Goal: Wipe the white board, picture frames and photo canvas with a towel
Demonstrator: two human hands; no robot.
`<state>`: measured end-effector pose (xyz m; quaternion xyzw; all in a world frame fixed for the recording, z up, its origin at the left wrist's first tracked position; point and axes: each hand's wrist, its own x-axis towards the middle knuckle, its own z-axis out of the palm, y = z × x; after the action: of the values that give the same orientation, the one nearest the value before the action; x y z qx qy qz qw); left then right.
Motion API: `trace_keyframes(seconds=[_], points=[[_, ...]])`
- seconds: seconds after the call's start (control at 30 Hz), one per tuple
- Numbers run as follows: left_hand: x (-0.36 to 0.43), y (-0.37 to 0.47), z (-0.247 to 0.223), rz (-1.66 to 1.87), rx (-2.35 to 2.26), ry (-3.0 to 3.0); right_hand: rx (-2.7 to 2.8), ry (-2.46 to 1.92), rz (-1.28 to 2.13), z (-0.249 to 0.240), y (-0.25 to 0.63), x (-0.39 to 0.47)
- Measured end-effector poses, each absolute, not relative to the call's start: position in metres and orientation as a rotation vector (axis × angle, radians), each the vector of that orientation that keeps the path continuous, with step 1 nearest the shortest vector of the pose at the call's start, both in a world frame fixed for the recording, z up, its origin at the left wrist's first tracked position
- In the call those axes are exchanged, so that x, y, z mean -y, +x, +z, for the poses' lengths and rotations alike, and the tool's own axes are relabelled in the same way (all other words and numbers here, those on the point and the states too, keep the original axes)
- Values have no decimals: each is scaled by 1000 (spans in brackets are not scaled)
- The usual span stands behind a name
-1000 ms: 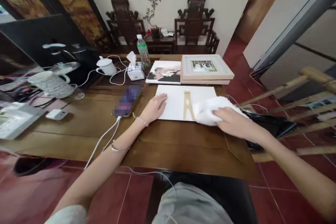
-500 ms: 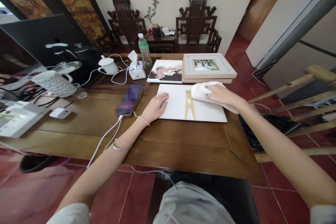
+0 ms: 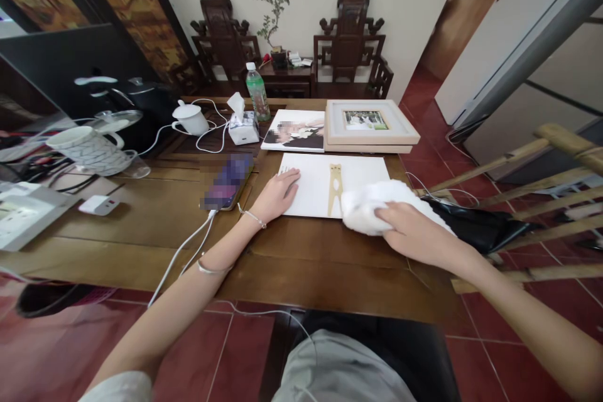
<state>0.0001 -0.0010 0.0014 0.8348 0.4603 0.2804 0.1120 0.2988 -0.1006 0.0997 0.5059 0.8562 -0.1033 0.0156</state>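
A white board (image 3: 311, 185) with a tan bear-shaped figure (image 3: 335, 185) on it lies flat on the wooden table. My left hand (image 3: 277, 193) rests with fingers stretched over the board's left edge. Bunched in my right hand (image 3: 412, 231) is a white cloth (image 3: 374, 204), which covers the board's lower right part and hangs past its front edge. Behind the board, a photo panel (image 3: 294, 130) lies beside a stack of pale frames (image 3: 400, 122) with a small picture in the top one.
On the table (image 3: 292, 270) to the left are a phone (image 3: 228, 182) with a cable, a tissue box (image 3: 244, 129), a green bottle (image 3: 257, 94), a lidded cup (image 3: 191, 119), a patterned mug (image 3: 87, 149) and a power strip (image 3: 28, 217). A wooden chair stands at right.
My right hand has moved toward me with the cloth, from the board's upper right to its lower right and front edge. My left hand keeps its place on the board.
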Motion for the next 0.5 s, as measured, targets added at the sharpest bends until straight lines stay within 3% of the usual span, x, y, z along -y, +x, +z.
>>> trace_keyframes(seconds=[0.17,0.5], points=[[2,1,2,812,-1355,2460,-2636,1544,-529,108,309,98],[0,-1,0,827,-1346,2474,-2792,1956,-554,84,258,-13]])
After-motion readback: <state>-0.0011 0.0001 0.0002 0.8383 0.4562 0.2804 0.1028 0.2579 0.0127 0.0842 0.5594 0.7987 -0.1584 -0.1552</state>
